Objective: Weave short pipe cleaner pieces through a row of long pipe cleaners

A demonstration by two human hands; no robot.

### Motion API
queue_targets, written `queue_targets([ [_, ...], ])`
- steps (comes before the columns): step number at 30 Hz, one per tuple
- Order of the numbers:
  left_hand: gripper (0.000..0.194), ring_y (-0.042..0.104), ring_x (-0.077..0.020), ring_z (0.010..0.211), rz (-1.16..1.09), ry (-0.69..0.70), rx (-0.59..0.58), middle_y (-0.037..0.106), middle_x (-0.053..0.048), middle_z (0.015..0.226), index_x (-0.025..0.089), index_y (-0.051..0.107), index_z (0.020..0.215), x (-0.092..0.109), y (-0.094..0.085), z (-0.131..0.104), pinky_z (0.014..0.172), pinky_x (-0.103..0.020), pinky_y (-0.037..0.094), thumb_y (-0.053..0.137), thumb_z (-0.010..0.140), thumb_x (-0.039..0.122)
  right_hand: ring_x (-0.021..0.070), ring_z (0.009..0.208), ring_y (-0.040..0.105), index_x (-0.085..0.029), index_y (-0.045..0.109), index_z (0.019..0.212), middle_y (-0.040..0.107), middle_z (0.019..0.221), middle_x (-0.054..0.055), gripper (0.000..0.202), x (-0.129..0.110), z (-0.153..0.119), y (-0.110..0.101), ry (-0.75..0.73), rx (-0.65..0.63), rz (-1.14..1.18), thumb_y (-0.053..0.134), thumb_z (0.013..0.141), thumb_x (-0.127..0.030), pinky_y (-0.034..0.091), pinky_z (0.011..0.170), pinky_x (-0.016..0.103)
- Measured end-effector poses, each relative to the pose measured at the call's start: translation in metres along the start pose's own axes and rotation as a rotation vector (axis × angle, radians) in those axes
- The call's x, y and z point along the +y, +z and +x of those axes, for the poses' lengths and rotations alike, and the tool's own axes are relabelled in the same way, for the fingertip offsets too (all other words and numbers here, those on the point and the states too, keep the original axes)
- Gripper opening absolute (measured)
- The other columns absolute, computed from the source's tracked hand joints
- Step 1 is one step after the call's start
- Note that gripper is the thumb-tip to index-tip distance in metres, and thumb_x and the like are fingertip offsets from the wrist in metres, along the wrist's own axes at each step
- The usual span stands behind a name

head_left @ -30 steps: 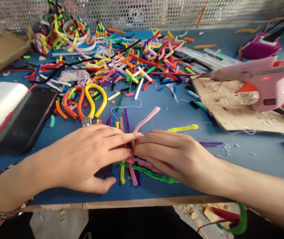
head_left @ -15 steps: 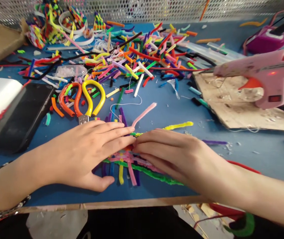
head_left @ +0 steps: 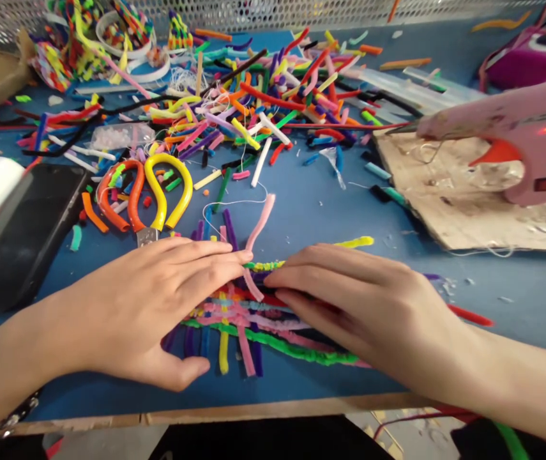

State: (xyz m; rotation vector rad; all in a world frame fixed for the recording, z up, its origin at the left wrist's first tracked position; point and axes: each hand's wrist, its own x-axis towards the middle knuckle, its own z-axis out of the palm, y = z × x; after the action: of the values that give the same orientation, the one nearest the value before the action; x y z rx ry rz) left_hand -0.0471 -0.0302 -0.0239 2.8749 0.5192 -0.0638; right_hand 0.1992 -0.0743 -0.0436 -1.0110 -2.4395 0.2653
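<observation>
Fuzzy strips [head_left: 234,313] could slip out of line if a hand lifts too soon.
From my far-off seat, left to right: smooth orange and yellow loop handles [head_left: 160,207]; the left hand [head_left: 124,313], flat, thumb out, resting on the soft, criss-crossed strips, gripping nothing I can see. The strips lie near the middle of the blue table's [head_left: 325,211] front edge; one bendy pink strip [head_left: 260,223] sticks up and could snag. The right hand [head_left: 363,306] has bent fingers on them; I can't tell if it pinches. A hard pink glue gun [head_left: 536,140], its light red, may burn if bumped.
</observation>
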Motion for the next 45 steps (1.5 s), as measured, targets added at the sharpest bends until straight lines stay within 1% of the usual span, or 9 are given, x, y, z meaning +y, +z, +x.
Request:
queue_targets([
  [5,0.083,0.037,-0.0249,0.133,-0.015,-0.024,-0.024,0.038,-0.011,0.147,0.013,0.020,0.144,0.001,0.000,0.000,0.112,-0.038,0.027,0.058,0.077,0.044,0.0166,0.071,0.054,-0.014,0.066,0.090,0.064,0.085,0.008,0.020,0.002,0.001,0.002,-0.010,0.031,-0.155,0.047,0.093,-0.018,0.047,0.063,0.029],
  [11,0.067,0.040,-0.0272,0.132,-0.008,-0.022,-0.011,0.041,-0.011,0.146,0.015,0.034,0.135,-0.001,0.001,0.000,0.110,-0.043,0.031,0.057,0.077,0.038,0.0162,0.070,0.057,-0.014,0.067,0.087,0.064,0.081,0.007,0.027,0.004,0.000,0.001,0.002,0.001,-0.180,0.041,0.095,-0.017,0.046,0.061,0.029],
  [15,0.067,0.038,-0.0264,0.133,0.004,0.011,-0.014,0.039,-0.009,0.147,0.016,0.035,0.135,-0.002,0.000,0.002,0.110,-0.043,0.031,0.057,0.077,0.041,0.0149,0.069,0.055,-0.016,0.067,0.086,0.064,0.079,0.005,0.024,0.007,0.001,0.001,0.036,0.000,-0.153,0.044,0.094,-0.018,0.045,0.061,0.028],
  [21,0.068,0.039,-0.0274,0.133,0.018,0.026,-0.018,0.037,-0.007,0.149,0.018,0.036,0.137,-0.003,0.000,0.003,0.108,-0.043,0.034,0.057,0.078,0.044,0.0142,0.070,0.049,-0.014,0.065,0.085,0.059,0.082,0.006,0.029,0.007,-0.001,0.001,-0.050,-0.002,-0.034,0.039,0.096,-0.015,0.042,0.062,0.026],
  [28,0.074,0.037,-0.0274,0.134,0.033,0.026,-0.045,0.032,-0.005,0.151,0.022,0.030,0.143,-0.002,-0.001,0.003,0.109,-0.044,0.033,0.056,0.079,0.047,0.0176,0.069,0.052,-0.015,0.067,0.080,0.061,0.084,0.007,0.032,0.001,0.001,-0.008,-0.005,-0.110,-0.110,0.039,0.095,-0.019,0.043,0.057,0.029],
  [31,0.076,0.038,-0.0274,0.134,0.044,0.023,-0.045,0.033,-0.006,0.151,0.020,0.029,0.144,-0.001,-0.001,0.004,0.110,-0.043,0.033,0.057,0.079,0.047,0.0182,0.067,0.052,-0.015,0.065,0.076,0.062,0.082,0.008,0.034,-0.002,0.001,-0.006,-0.042,-0.128,-0.194,0.037,0.095,-0.016,0.043,0.056,0.030],
  [36,0.074,0.039,-0.0282,0.133,0.086,0.004,-0.025,0.035,-0.007,0.150,0.018,0.033,0.142,0.004,0.002,0.005,0.109,-0.044,0.034,0.057,0.078,0.048,0.0184,0.068,0.050,-0.015,0.064,0.076,0.061,0.080,0.008,0.040,-0.007,0.000,-0.002,-0.136,-0.015,-0.346,0.028,0.095,-0.012,0.040,0.057,0.031],
  [41,0.072,0.040,-0.0290,0.131,0.110,-0.041,-0.016,0.034,-0.006,0.150,0.020,0.033,0.142,0.008,0.005,0.005,0.105,-0.048,0.037,0.055,0.079,0.046,0.0147,0.064,0.051,-0.013,0.062,0.083,0.059,0.081,0.006,0.034,-0.008,0.002,-0.006,-0.151,-0.189,-0.162,0.030,0.097,-0.014,0.042,0.058,0.028],
  [45,0.068,0.041,-0.0289,0.131,0.100,-0.030,0.006,0.035,-0.006,0.150,0.020,0.035,0.141,0.008,0.006,0.004,0.105,-0.049,0.038,0.054,0.080,0.045,0.0120,0.067,0.053,-0.012,0.061,0.084,0.058,0.083,0.006,0.039,-0.007,0.003,-0.006,-0.126,-0.131,0.028,0.026,0.099,-0.015,0.043,0.061,0.024],
])
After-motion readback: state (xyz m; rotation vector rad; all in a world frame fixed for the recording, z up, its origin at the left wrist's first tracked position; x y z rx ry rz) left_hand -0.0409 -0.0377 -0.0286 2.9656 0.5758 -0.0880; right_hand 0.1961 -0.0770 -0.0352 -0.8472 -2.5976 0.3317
